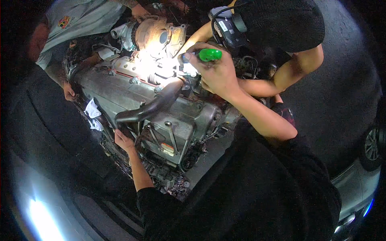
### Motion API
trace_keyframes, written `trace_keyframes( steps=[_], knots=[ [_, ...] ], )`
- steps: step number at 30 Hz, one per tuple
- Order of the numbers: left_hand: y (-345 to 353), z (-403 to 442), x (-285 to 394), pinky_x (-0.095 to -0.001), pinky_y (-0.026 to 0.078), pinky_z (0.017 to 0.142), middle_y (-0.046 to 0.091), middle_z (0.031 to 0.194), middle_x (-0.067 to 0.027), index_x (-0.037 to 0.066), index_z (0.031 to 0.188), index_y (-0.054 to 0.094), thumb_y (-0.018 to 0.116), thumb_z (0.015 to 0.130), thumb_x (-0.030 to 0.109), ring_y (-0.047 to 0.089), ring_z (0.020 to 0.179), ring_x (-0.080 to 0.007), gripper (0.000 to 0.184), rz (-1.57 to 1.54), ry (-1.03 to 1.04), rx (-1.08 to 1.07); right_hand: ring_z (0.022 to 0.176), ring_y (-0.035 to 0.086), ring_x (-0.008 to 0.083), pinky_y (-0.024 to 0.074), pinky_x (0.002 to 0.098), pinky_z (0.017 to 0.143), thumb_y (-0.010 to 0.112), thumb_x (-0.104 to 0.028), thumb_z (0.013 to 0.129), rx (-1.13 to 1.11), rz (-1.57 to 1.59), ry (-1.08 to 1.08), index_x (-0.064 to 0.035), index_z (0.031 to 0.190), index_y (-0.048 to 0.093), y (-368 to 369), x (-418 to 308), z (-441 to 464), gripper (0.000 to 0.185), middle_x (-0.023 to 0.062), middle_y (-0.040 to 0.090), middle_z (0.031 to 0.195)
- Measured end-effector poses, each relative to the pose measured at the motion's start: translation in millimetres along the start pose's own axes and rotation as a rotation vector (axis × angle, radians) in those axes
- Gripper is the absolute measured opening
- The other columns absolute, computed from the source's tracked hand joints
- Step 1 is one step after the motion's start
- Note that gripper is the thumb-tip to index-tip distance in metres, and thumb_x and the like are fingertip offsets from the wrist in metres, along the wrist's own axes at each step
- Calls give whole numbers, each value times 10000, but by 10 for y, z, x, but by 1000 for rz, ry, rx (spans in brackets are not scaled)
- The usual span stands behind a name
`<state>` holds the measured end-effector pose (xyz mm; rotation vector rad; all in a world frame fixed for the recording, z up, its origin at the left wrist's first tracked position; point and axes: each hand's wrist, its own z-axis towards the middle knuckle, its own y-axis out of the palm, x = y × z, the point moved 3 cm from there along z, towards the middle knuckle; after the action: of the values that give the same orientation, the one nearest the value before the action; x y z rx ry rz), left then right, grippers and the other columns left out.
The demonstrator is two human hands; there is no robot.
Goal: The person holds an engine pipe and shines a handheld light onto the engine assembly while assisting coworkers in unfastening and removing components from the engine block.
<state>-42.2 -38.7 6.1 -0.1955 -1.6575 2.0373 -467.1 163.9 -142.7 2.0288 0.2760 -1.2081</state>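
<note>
My right hand point(220, 76) is closed around a flashlight with a green end point(210, 54), held above the engine. Its beam makes a bright glare on the metal parts near the turbocharger point(155, 36). A black curved pipe point(138, 115) lies slanted across the engine's valve cover point(108, 90). My left hand point(124, 141) is closed at the pipe's lower bent end, its fingers partly hidden. Several wrenches, one a combination wrench point(171, 134), lie on the cover beside the pipe.
A co-worker in a dark cap point(281, 24) leans in from the right, arms over the engine. Another person in a grey shirt point(80, 20) stands at the left, a hand point(69, 92) by the engine's edge. White cloth point(92, 109) lies there. A car point(358, 188) is at the right.
</note>
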Motion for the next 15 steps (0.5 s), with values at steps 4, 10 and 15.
trace_keyframes(
  steps=[4, 10, 15],
  knots=[
    [3, 1, -89, -352, 344, 618, 388, 682, -40, -24, 786, 456, 399, 1090, 471, 346, 693, -156, 584, -2, 11, 6, 746, 638, 102, 515, 277, 694, 785, -217, 892, 14, -20, -33, -15, 953, 723, -6, 5, 8, 220, 45, 713, 826],
    [-3, 0, -59, -347, 352, 624, 389, 690, -36, -18, 784, 454, 403, 1083, 494, 352, 695, -157, 595, 13, -11, -11, 736, 649, 119, 521, 295, 685, 786, -218, 890, 13, -91, -103, -14, 960, 724, 42, 34, -28, 225, 52, 716, 820],
    [7, -1, -74, -340, 385, 660, 447, 716, -38, -11, 811, 488, 400, 1072, 525, 395, 717, -160, 602, 20, 6, 11, 813, 674, 182, 526, 312, 737, 800, -219, 872, 13, -136, -193, -25, 976, 732, 78, 28, -67, 230, 105, 696, 915]
  ],
)
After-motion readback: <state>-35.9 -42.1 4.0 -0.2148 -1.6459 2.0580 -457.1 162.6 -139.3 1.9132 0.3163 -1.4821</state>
